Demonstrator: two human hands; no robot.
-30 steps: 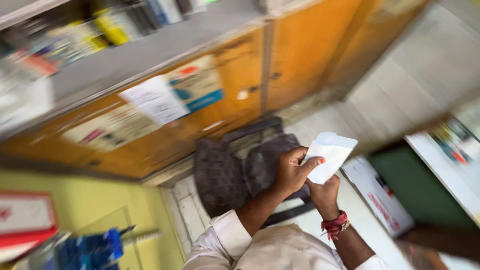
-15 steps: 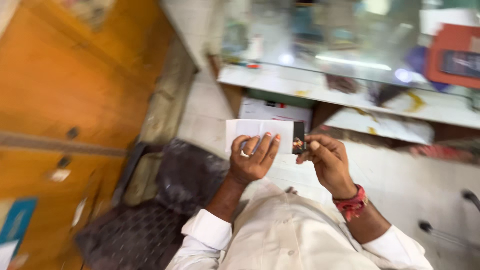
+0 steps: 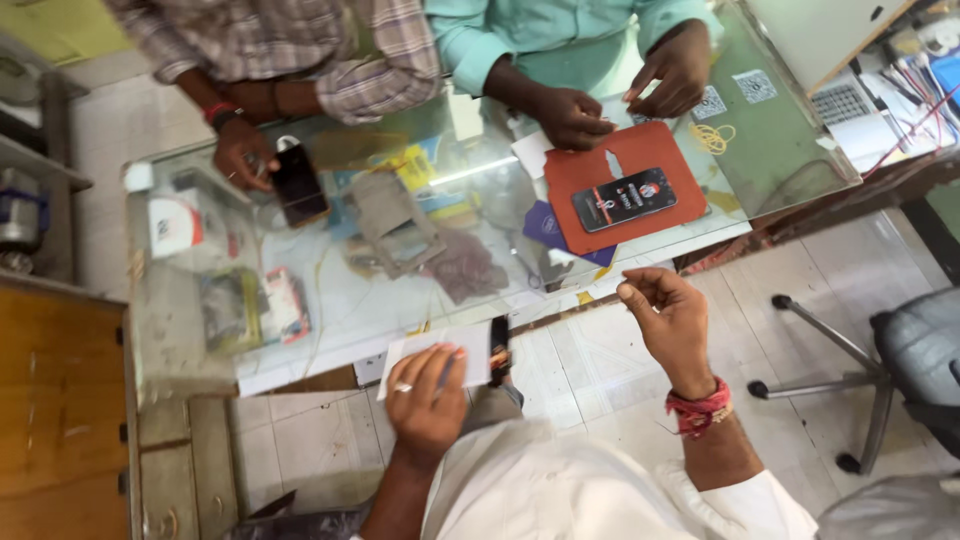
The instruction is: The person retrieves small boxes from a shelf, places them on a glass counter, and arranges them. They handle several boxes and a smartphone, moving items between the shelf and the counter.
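My left hand (image 3: 425, 390) grips a flat white packet (image 3: 440, 352) with a dark end (image 3: 499, 350), held level in front of my chest near the glass counter (image 3: 330, 290). My right hand (image 3: 672, 320), with a red thread band on its wrist, hovers apart to the right with thumb and forefinger pinched; whether anything is between them cannot be told. On the counter lies a red-orange mat (image 3: 615, 190) with a black phone (image 3: 625, 198) on it.
Two other people stand across the counter: one hand rests on a dark phone (image 3: 298, 183), another pair of hands (image 3: 575, 115) handles white paper by the mat. A wooden cabinet (image 3: 60, 400) stands left, a wheeled chair (image 3: 880, 370) right, and a keyboard (image 3: 840, 103) lies far right.
The view swung from the shelves and wooden cupboards round to the glass counter. My right hand has come off the white packet and moved right; my left hand still holds it.
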